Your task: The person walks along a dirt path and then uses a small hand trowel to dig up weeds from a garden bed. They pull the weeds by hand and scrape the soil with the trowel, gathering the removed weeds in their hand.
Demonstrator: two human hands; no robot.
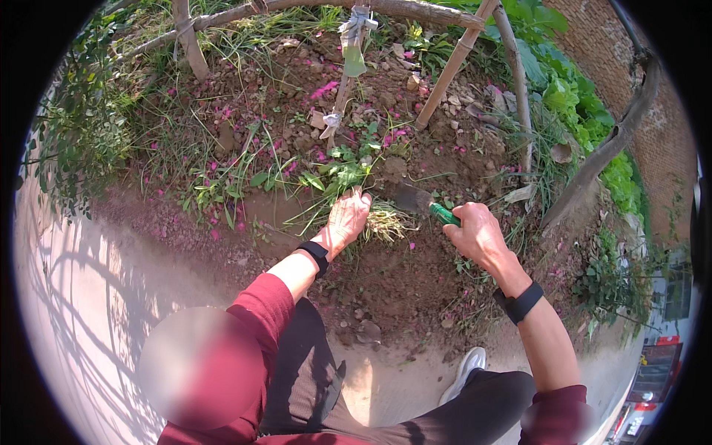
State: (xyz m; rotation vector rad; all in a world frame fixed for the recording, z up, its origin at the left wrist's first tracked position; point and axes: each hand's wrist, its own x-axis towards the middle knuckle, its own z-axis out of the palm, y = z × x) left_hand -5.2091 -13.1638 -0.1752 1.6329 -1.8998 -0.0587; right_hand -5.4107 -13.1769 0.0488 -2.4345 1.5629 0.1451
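Note:
My left hand [349,216] is closed around a bunch of pulled weeds [386,221], whose pale stems and roots stick out to its right. Leafy green stems [347,172] rise just beyond the fingers. My right hand [477,232] grips the green handle [443,213] of a small hand trowel. The trowel's metal blade [413,198] points left and lies against the brown soil [411,278], a short way right of the bunch. Part of the blade blends into the dirt, so its tip is hard to make out.
Wooden stakes [453,69] and a horizontal branch rail [334,4] cross the bed's far side. A thick bent branch [606,147] leans at right, before leafy lettuce [620,178] and a brick wall [659,133]. Concrete paving [133,295] borders the bed. A shrub [83,122] stands left.

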